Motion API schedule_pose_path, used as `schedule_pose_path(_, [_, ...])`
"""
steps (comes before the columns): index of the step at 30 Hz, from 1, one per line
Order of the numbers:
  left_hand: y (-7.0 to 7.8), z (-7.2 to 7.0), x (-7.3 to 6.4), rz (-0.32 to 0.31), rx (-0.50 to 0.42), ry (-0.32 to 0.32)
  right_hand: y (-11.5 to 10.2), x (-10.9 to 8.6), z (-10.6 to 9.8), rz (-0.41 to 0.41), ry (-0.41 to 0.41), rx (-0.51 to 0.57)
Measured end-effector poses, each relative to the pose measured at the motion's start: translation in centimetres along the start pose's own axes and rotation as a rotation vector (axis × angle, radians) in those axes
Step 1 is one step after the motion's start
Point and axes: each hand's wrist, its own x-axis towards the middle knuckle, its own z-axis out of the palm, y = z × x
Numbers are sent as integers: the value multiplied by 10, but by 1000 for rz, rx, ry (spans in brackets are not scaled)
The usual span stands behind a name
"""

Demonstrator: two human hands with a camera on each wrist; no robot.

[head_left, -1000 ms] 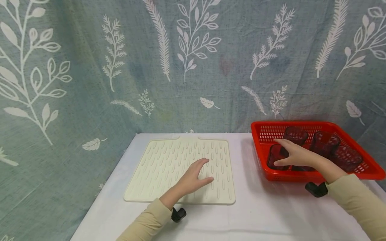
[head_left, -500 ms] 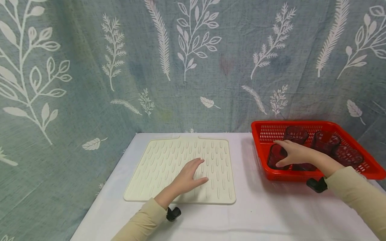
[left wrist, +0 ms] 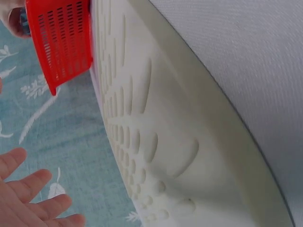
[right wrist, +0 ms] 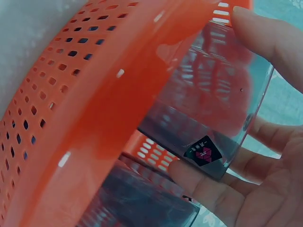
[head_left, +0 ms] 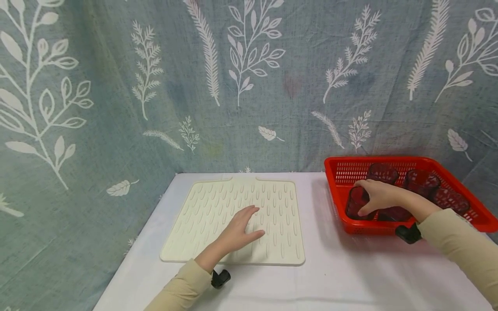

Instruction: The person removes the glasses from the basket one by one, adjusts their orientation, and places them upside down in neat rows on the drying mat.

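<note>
At the near left corner of a red plastic basket, my right hand grips a dark, see-through drinking glass. In the right wrist view the thumb lies on one side of this glass, which bears a small dark label, and the fingers bend round the other. The glass stands inside the basket wall. My left hand hovers over a cream ridged mat, fingers spread and holding nothing. In the left wrist view its fingers reach out beside the mat.
Several more dark glasses stand in the basket. A white cloth covers the table. Behind it hangs a grey-green curtain with white leaf prints, which also runs along the left side.
My right hand has closed in on the front left glass, thumb and fingers drawing nearer to each other. My left hand has drifted slightly left over the mat.
</note>
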Motion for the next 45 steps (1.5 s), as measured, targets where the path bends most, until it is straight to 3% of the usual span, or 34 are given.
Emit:
schedule_pose_path(12, [-1, -6, -1, -11, -15, 13, -1, -7, -3, -9, 75, 2])
schedule_pose_path(21, [1, -7, 1, -37, -92, -3, -7, -16, -26, -10, 136, -4])
schedule_pose_path(28, [2, -5, 4, -19, -145, -5, -10, -23, -44, -19, 195, 13])
schedule_pose_path(35, [5, -4, 5, -53, -212, 26, -17, -27, -61, 50, 219, -34])
schedule_pose_path(45, [13, -2, 7, -70, -283, 71, -40, -33, -77, 62, 274, -21])
